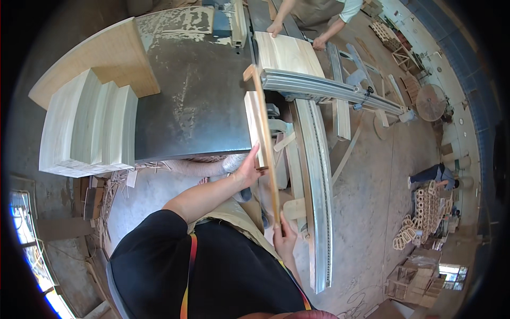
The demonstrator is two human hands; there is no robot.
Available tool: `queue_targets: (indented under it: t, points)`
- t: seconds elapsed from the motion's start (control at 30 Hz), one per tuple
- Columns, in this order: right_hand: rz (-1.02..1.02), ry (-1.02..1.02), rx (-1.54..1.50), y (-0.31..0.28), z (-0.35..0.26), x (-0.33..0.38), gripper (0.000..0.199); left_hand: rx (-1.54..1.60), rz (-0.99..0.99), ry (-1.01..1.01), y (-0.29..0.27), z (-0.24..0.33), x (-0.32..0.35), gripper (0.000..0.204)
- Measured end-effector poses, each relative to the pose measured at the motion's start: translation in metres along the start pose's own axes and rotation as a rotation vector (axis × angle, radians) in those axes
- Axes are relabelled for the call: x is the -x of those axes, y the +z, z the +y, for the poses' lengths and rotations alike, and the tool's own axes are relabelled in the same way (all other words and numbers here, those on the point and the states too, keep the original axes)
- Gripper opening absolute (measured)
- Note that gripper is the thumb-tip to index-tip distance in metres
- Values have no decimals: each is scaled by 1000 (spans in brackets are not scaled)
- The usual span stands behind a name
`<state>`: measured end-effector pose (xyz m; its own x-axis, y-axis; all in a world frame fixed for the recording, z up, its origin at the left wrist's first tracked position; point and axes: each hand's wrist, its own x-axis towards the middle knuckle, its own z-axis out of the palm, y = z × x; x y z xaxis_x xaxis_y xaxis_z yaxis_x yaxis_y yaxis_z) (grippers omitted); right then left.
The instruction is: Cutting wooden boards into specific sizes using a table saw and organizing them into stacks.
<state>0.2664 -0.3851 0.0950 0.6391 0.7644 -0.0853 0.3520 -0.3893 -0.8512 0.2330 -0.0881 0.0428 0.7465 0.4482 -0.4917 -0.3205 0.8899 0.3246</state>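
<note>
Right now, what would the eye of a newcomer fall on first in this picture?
Probably the long, narrow wooden stick in the middle, its near end gripped by the right hand, with the left hand farther up beside it. Next might come the stack of pale boards at the left side of the dark tabletop. Then, at the top, a co-worker's hands at a pale wooden panel.

The long, thin brown stick (269, 143) was straight, with a short bit (248, 73) poking left at its far end. The short, pale wood strip (255, 125) lay just left of it, beside the dark table (207, 114).
</note>
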Motion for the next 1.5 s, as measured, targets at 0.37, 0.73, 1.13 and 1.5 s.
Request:
queue_targets:
  t: [0.37,0.73,1.13,1.5]
  points:
    - [-165,130,-495,21,-39,-144,51,-460,199,283,-42,70,154,43]
    - [-434,367,-824,109,-40,-183,50,-343,444,714,-90,134,365,40]
    - [-401,226,-580,95,-52,-184,48,-100,587,847,-145,188,338,46]
    - [-217,163,-451,75,-65,-178,47,-592,958,516,-105,177,338,58]
